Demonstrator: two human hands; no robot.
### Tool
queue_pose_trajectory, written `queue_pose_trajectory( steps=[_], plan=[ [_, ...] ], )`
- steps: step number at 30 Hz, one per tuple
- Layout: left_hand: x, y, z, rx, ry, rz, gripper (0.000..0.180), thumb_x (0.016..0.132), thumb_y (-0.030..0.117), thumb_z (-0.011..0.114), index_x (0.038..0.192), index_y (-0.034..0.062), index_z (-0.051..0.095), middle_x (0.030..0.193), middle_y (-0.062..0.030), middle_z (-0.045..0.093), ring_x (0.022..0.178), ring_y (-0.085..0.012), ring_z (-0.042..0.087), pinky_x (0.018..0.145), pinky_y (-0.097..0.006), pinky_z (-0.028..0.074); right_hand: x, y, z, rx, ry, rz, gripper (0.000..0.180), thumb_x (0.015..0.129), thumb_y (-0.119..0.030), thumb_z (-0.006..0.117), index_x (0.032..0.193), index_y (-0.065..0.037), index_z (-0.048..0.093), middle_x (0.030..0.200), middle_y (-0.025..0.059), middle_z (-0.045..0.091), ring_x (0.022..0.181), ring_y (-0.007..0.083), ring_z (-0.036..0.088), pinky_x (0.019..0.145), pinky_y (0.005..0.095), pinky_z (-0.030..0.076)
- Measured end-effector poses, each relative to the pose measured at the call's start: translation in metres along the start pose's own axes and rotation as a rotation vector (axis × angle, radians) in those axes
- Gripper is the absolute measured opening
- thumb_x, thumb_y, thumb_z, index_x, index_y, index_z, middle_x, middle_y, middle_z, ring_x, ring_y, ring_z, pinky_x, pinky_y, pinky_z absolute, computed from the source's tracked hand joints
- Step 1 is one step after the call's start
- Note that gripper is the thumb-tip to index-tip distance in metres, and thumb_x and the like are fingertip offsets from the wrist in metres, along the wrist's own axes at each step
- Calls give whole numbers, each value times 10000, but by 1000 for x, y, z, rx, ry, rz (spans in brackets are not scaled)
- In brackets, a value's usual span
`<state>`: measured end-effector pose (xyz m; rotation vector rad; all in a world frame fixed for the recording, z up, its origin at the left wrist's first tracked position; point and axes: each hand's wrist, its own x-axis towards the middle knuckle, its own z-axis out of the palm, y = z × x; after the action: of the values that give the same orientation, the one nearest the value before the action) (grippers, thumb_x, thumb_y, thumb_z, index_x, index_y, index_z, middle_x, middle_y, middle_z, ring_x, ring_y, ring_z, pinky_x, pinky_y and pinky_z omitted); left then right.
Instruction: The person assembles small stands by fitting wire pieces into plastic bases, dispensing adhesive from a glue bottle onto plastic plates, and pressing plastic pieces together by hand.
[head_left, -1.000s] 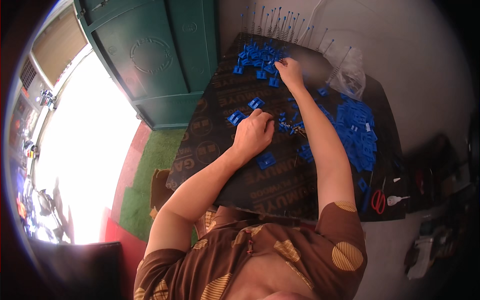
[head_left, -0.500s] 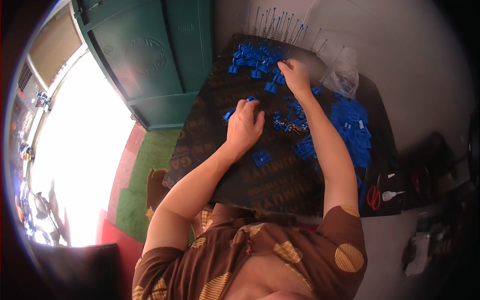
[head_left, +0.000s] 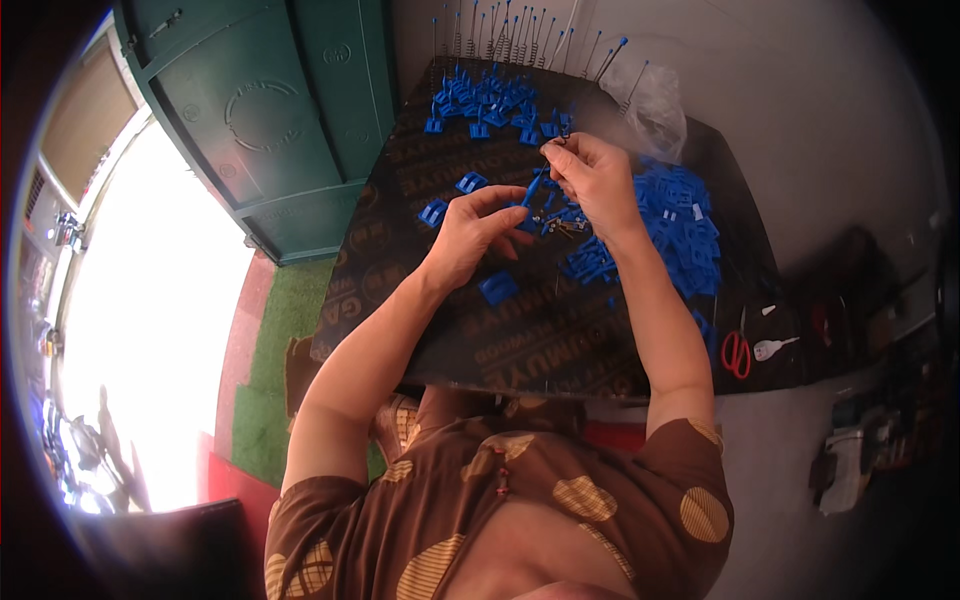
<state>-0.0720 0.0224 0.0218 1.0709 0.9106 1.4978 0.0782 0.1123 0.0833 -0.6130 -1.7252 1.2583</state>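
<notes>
My left hand (head_left: 478, 232) is closed around a blue plastic piece (head_left: 534, 190) over the middle of the table. My right hand (head_left: 596, 182) pinches a thin dark rod just above that piece. The rod seems to run up from between my fingers to a blue tip (head_left: 622, 43). Whether rod and blue piece are joined is hard to see. Two blue square clips, one (head_left: 471, 182) behind the other (head_left: 433, 213), lie beyond my left hand. Another blue square piece (head_left: 497, 288) lies nearer me. Small screws and blue bits (head_left: 566, 225) are scattered beneath my right hand.
A pile of blue assembled pieces (head_left: 485, 100) with upright spring rods (head_left: 515, 40) stands at the far edge. Blue parts heap (head_left: 680, 225) at the right, beside a clear plastic bag (head_left: 655, 110). Red-handled scissors (head_left: 736, 352) and a white tool (head_left: 772, 348) lie near the right corner.
My right hand has come back from the far pile toward my left, with a rod in its fingers. My left hand has left the blue clips and closed on a blue piece. The view has shifted slightly.
</notes>
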Motion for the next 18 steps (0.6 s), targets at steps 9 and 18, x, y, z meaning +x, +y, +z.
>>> queue_pose_trajectory(
  steps=[9, 18],
  plan=[
    [0, -13, 2, -11, 12, -49, 171, 851, 111, 656, 953, -26, 649, 767, -61, 652, 637, -142, 649, 485, -225, 502, -18, 10, 1, -4, -25, -33, 147, 880, -163, 644, 890, -17, 642, 668, -19, 553, 516, 9, 418, 450, 164, 300],
    [-2, -18, 6, -33, -9, -64, 129, 852, 96, 652, 910, -19, 656, 772, -64, 653, 612, -135, 634, 489, -234, 509, -46, 25, -10, -59, -19, 103, 190, 877, -157, 642, 965, 11, 625, 689, -5, 569, 522, 16, 431, 455, 167, 305]
  ],
)
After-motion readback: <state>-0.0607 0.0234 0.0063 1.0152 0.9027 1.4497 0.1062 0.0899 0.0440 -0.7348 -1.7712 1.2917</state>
